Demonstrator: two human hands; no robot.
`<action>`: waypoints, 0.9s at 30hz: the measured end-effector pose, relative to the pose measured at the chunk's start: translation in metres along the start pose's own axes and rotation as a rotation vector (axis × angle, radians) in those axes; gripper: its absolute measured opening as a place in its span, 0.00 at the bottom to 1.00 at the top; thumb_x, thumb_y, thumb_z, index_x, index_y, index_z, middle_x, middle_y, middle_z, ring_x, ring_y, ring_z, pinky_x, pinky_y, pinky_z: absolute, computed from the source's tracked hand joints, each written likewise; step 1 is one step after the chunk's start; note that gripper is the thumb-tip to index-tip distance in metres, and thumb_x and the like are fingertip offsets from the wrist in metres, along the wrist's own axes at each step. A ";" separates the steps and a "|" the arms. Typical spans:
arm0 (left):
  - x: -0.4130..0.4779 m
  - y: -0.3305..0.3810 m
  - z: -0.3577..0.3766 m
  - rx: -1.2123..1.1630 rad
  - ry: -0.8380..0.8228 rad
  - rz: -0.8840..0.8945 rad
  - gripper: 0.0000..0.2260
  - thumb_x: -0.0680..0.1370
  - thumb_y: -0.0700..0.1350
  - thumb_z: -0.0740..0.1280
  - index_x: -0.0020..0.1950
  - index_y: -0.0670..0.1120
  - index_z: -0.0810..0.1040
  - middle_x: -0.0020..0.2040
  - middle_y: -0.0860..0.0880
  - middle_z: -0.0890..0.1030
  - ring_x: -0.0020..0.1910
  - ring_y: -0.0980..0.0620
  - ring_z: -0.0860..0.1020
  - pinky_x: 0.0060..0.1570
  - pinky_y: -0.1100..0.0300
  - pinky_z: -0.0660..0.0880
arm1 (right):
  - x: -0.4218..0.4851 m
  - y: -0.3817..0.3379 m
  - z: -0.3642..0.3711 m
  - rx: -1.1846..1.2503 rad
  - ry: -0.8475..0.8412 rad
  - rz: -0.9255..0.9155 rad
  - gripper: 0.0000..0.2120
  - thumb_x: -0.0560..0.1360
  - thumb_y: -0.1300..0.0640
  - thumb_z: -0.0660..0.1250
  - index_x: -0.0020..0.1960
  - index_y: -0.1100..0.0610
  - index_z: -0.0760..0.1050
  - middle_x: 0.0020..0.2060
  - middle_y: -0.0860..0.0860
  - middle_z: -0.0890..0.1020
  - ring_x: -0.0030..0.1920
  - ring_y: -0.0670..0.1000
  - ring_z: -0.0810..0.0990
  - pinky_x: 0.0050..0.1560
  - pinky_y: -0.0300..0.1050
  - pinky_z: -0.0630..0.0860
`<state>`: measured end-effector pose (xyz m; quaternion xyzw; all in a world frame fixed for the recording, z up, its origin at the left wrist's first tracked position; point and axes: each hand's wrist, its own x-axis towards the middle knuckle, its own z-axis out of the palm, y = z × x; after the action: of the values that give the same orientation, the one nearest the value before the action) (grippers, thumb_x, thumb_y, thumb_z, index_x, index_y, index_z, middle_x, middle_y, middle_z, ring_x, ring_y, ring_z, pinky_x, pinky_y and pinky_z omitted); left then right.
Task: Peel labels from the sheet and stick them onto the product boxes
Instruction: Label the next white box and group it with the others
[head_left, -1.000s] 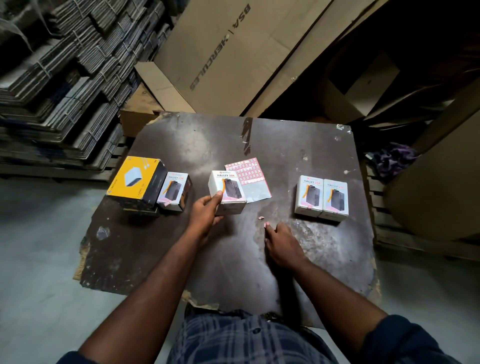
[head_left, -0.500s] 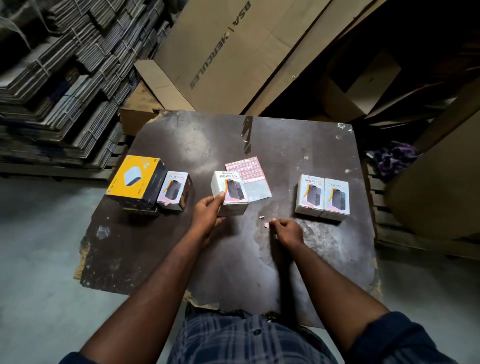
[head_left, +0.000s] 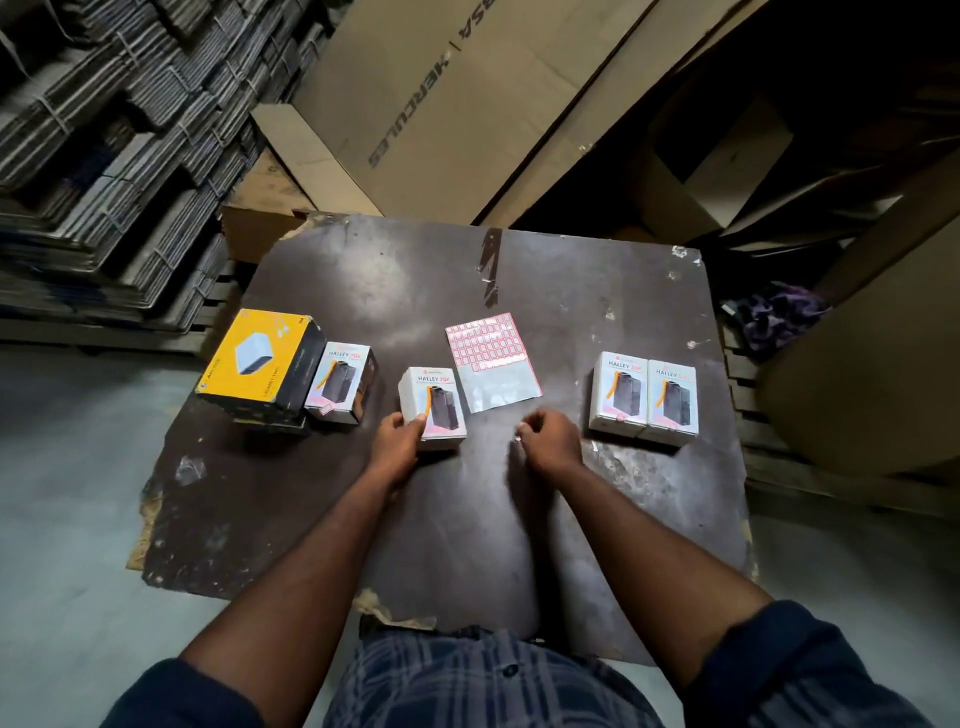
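Note:
A sheet of red-and-white labels (head_left: 491, 361) lies in the middle of the dark board (head_left: 467, 519); its lower half is bare backing. Just left of it stands a white "Halley" product box (head_left: 439, 402), and my left hand (head_left: 397, 444) grips its near left corner. My right hand (head_left: 550, 439) hovers below the sheet with fingers pinched on a small label (head_left: 518, 439). Two more white boxes (head_left: 644, 397) stand side by side at the right. Another white box (head_left: 340, 382) sits at the left beside a yellow-and-black box (head_left: 262, 361).
Bundles of flattened cardboard (head_left: 104, 156) are stacked at the left. Large brown cartons (head_left: 467, 104) lean behind the board, and more cardboard stands at the right. A purple cloth (head_left: 774, 314) lies by the board's right edge. Grey floor surrounds the board's chipped near edge.
My right hand moved forward from the board toward the sheet and picked up the small label that lay there. My left hand stayed on the middle box.

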<state>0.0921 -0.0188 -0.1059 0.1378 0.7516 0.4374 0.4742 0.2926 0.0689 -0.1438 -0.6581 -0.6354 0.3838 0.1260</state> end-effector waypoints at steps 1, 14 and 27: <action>0.004 -0.003 -0.001 0.042 0.013 0.011 0.15 0.78 0.48 0.67 0.61 0.43 0.75 0.55 0.45 0.81 0.53 0.46 0.80 0.56 0.47 0.77 | 0.002 -0.006 0.001 -0.014 -0.014 -0.038 0.06 0.73 0.56 0.69 0.46 0.57 0.82 0.45 0.54 0.86 0.48 0.56 0.83 0.50 0.47 0.78; 0.005 0.016 0.002 0.402 0.316 0.442 0.15 0.75 0.38 0.68 0.61 0.41 0.76 0.60 0.41 0.76 0.55 0.41 0.78 0.59 0.51 0.73 | 0.030 -0.051 0.015 -0.575 -0.291 -0.318 0.25 0.76 0.49 0.66 0.71 0.56 0.67 0.76 0.55 0.62 0.75 0.58 0.63 0.68 0.58 0.66; 0.003 0.030 0.100 0.646 -0.198 0.296 0.23 0.78 0.41 0.64 0.73 0.41 0.68 0.71 0.40 0.71 0.70 0.42 0.70 0.68 0.56 0.65 | 0.040 -0.014 -0.008 -0.459 -0.208 -0.308 0.18 0.77 0.53 0.66 0.66 0.51 0.76 0.70 0.50 0.69 0.70 0.54 0.68 0.64 0.56 0.67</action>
<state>0.1680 0.0526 -0.1008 0.4293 0.7732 0.2260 0.4082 0.2831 0.1114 -0.1428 -0.5223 -0.8074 0.2720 -0.0353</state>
